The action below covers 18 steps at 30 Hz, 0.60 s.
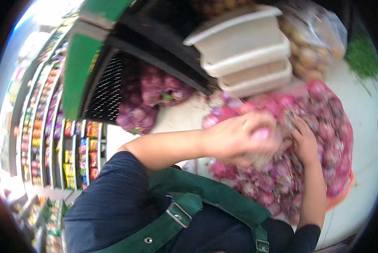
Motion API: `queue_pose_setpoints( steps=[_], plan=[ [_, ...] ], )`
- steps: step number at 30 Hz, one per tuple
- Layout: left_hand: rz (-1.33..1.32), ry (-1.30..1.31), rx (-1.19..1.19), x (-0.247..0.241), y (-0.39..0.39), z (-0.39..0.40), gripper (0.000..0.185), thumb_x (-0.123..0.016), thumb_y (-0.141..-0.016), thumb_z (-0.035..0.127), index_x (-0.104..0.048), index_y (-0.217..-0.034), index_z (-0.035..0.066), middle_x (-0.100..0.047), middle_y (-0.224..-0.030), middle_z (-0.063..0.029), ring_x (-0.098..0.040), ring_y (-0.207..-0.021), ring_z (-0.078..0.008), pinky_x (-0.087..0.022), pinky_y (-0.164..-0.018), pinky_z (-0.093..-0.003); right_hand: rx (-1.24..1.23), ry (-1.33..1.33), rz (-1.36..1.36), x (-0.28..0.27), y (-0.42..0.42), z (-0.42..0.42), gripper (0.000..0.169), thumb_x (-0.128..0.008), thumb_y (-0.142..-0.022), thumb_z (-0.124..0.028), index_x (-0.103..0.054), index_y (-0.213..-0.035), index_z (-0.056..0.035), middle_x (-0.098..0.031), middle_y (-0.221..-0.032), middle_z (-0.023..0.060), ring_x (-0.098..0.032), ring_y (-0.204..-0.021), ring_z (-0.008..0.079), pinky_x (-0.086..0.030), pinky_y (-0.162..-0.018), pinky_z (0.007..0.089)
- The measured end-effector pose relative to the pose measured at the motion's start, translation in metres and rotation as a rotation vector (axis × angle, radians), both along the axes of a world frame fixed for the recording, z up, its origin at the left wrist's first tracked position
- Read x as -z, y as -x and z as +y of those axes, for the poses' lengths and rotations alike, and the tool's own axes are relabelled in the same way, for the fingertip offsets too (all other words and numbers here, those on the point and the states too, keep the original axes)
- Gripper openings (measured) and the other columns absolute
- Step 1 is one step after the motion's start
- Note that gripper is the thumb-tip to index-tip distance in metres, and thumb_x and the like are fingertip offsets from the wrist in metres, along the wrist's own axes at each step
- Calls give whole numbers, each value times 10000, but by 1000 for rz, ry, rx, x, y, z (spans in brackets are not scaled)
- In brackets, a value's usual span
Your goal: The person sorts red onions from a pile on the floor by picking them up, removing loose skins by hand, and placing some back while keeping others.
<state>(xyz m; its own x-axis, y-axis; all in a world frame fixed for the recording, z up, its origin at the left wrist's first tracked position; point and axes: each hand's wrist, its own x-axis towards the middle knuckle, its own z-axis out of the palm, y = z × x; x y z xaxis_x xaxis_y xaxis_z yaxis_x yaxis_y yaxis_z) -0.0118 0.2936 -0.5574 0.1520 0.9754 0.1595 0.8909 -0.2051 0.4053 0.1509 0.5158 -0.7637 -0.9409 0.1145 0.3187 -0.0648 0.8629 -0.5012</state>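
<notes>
Red onions (271,183) with loose dry skins lie heaped before me, in and around an open red mesh sack (344,129). My left hand (239,139) is blurred over the heap, its fingers closed around a red onion (260,134). What lies under that hand, a pale blurred patch, cannot be made out. To its right, my right hand (304,144) reaches down onto the onions with bent fingers. Its fingertips are among onions and skins, and whether they grip one is unclear.
Stacked white plastic bins (246,47) stand beyond the onions. A clear plastic bag of potatoes (312,57) and green herbs (363,57) are at far right. Filled purple mesh bags (167,85) sit by a black rack (160,53). Store shelves (53,126) line the left.
</notes>
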Motion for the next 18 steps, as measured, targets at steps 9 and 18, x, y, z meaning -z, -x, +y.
queue_pose_setpoints(
  steps=[9,18],
  plan=[
    [1573,-688,-1093,-464,212,-271,754,-789,-834,490,-558,-1375,18,-551,-1388,-239,-520,-1255,-370,-390,-1084,-482,19,-9,3,15,-5,-4,253,-528,-819,3,-599,-1061,-21,-564,-1363,189,-527,-1294,397,-467,-1062,461],
    [745,10,-58,-98,88,-75,406,-693,-817,59,-676,-1218,119,-583,-1384,-126,-518,-1325,-334,-415,-1107,-472,210,-73,-296,10,-49,-5,195,-575,-837,-141,-664,-995,-69,-658,-1138,121,-638,-1032,332,-526,-889,458]
  ],
)
